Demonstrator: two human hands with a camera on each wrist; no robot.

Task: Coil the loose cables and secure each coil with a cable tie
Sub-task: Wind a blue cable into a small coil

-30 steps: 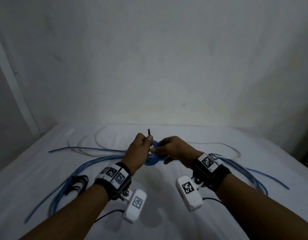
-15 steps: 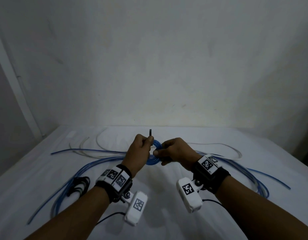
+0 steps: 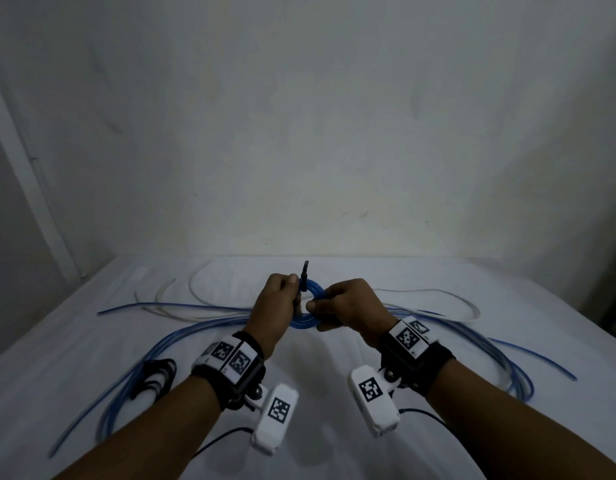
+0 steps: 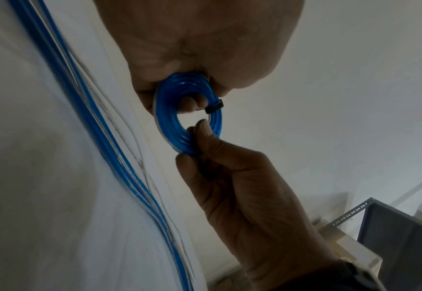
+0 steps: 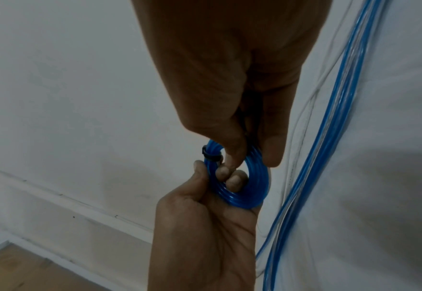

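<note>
Head view: left hand and right hand each pinch the blue coil above the white table; the black cable tie has its tail upright. Wrist views alone show the tie's band encircling the strands, fingertips through the hole.

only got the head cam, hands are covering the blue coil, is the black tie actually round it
Observer: Yes. The left wrist view shows the black cable tie banded round the blue coil.
Operator: what's the right hand gripping
Observer: The right hand pinches the coil's edge between thumb and forefinger, apart from the tie.
Operator: and the left
Observer: In the right wrist view, the left hand has fingertips hooked through the coil's hole.
</note>
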